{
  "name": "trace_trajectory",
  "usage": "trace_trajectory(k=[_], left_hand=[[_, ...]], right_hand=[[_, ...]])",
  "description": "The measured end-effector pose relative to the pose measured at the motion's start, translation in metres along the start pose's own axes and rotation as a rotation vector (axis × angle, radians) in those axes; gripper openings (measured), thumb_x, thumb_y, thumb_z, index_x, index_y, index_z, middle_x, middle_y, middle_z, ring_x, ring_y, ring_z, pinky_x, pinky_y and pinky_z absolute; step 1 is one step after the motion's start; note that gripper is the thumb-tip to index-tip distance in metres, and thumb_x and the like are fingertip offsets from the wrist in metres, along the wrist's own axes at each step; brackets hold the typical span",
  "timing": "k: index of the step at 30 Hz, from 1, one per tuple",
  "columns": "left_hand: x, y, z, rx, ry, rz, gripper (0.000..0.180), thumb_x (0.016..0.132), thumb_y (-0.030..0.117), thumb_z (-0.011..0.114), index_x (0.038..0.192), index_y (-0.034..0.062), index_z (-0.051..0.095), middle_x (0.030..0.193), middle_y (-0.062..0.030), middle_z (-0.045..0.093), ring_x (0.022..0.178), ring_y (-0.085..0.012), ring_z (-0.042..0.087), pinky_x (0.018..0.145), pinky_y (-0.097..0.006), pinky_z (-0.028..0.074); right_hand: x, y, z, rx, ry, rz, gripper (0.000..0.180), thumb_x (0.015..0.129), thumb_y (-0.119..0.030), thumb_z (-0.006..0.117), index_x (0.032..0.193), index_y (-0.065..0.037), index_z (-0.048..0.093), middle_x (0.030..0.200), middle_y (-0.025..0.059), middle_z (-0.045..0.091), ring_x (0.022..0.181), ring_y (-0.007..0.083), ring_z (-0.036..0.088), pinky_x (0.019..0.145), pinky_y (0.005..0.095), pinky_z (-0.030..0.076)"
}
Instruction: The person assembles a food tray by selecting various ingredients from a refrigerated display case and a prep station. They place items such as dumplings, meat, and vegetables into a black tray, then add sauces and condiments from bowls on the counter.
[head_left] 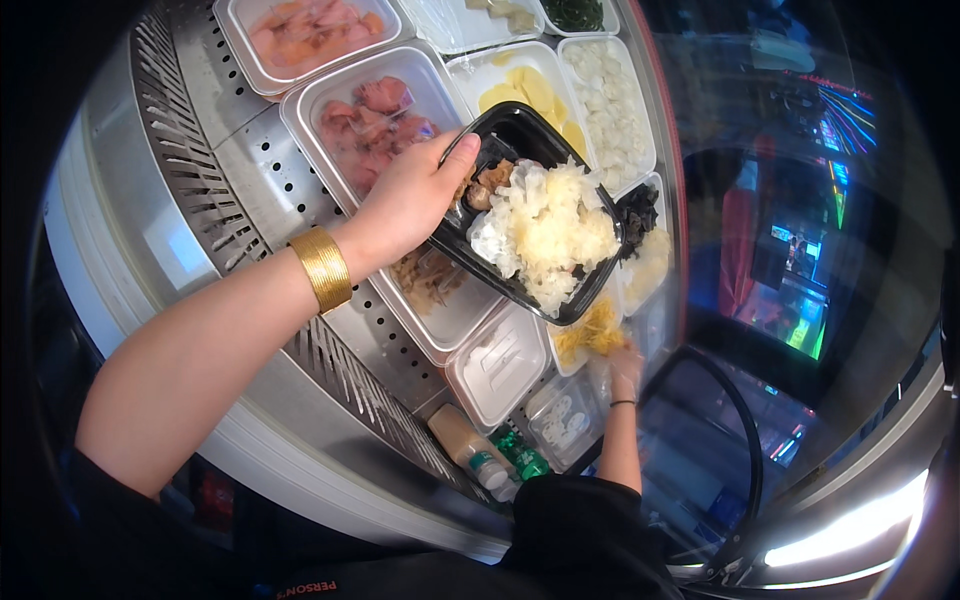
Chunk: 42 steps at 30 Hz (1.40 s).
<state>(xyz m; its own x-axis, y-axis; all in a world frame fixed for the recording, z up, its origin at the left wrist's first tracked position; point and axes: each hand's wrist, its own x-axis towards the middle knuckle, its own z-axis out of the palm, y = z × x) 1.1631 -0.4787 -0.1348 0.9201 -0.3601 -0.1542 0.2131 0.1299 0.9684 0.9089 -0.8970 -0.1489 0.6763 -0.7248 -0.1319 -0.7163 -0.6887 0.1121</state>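
Observation:
My left hand (415, 195), with a wide gold bracelet on its wrist, grips the rim of a black plastic tray (470, 245), thumb on the inside edge. In the tray sit a heap of pale white fungus (555, 225) and some brown mushroom pieces (490, 185). The tray is held tilted above the food containers. Lower right, my right hand (624, 368), in a clear plastic glove with a dark band at the wrist, has its fingers closed at a heap of yellow strips (592, 330) in a white container. Its fingertips are partly hidden there.
Around the tray stand containers of pink meat (375, 125), yellow slices (525, 92), white pieces (608, 105) and black fungus (638, 208). A white lidded box (498, 368) and green-and-white bottles (505, 462) are nearer. A slotted metal edge (190, 140) runs along the left; curved glass borders the right.

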Motion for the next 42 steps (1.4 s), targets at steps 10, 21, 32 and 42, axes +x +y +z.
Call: trace_trajectory(k=[10,21,32,42], left_hand=[[-0.002,0.000,0.003,-0.031,-0.048,-0.009,0.037,0.092,0.030,0.034,0.102,-0.0018,0.051,0.082,-0.0130,0.059,0.075,-0.0211,0.054,0.073,-0.030,0.041],[-0.016,-0.012,0.016,0.103,-0.054,0.024,0.037,0.090,0.030,0.037,0.105,-0.0015,0.050,0.088,-0.0226,0.057,0.085,-0.0378,0.053,0.076,-0.038,0.041],[-0.025,0.002,0.013,0.117,-0.127,0.009,0.035,0.090,0.029,0.035,0.103,-0.0009,0.048,0.090,-0.0231,0.055,0.088,-0.0389,0.049,0.075,-0.040,0.039],[-0.058,0.033,0.024,0.076,-0.140,-0.061,0.036,0.092,0.030,0.034,0.096,-0.0021,0.050,0.082,-0.0146,0.057,0.077,-0.0259,0.051,0.072,-0.032,0.040]], right_hand=[[-0.019,-0.001,-0.057,1.190,-0.121,0.342,0.027,0.081,-0.007,0.049,0.107,-0.005,0.049,0.096,0.0063,0.057,0.079,0.0151,0.058,0.061,0.0260,0.050],[-0.095,-0.147,-0.189,1.339,-0.155,-0.062,0.039,0.076,-0.009,0.050,0.114,-0.001,0.044,0.101,0.0077,0.055,0.090,0.0168,0.055,0.078,0.0270,0.044],[-0.099,-0.223,-0.180,1.091,-0.371,-0.409,0.022,0.082,-0.001,0.051,0.104,0.002,0.053,0.097,0.0124,0.058,0.077,0.0149,0.058,0.072,0.0262,0.047],[-0.130,-0.221,-0.172,0.325,-0.040,-0.817,0.029,0.070,-0.007,0.065,0.097,-0.004,0.055,0.083,0.0080,0.054,0.062,0.0168,0.052,0.059,0.0252,0.046]])
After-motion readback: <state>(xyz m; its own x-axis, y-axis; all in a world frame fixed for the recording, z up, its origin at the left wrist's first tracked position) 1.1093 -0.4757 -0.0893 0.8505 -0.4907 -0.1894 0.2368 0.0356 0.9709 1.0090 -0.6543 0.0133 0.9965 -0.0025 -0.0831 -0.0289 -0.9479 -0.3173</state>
